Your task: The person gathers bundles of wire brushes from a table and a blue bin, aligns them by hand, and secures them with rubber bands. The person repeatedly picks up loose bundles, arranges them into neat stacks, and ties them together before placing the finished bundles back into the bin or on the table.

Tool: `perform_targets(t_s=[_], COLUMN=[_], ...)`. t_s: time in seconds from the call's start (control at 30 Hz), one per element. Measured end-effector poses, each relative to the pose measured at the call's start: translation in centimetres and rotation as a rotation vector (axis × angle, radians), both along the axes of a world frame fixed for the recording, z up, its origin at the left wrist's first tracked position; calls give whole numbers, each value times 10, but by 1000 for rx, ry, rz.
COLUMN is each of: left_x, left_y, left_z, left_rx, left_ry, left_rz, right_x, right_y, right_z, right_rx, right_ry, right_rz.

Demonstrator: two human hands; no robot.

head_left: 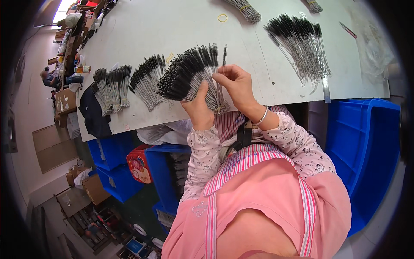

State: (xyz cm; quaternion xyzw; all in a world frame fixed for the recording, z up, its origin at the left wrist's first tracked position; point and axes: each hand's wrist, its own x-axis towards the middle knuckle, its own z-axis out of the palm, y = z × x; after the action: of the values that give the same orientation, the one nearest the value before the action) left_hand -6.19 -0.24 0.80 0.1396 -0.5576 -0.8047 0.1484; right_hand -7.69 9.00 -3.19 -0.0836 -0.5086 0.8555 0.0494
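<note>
Brown cardboard boxes (64, 101) are stacked at the worktop's far left edge; more cartons (95, 188) are seen on the floor lower left. A red printed bag (139, 165) is wedged between blue bins. No screens or signs are visible.

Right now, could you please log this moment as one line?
left hand: holds brush fan | right hand: pinches one brush | table: more bundles | bin: right
</note>
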Motion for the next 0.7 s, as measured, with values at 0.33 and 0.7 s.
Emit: perform_targets(t_s=[0.33,0.7], left_x=[-2,-6], left_y=[-15,-24], left_z=[-9,-17], left_rx=[44,185], left_ry=[-89,-139], left_rz=[-2,-65], right_x=[-9,-10], right_y=[15,15], right_z=[12,3], right_rx=[-242,-371], right_ry=[-183,-135], right_rz=[249,234])
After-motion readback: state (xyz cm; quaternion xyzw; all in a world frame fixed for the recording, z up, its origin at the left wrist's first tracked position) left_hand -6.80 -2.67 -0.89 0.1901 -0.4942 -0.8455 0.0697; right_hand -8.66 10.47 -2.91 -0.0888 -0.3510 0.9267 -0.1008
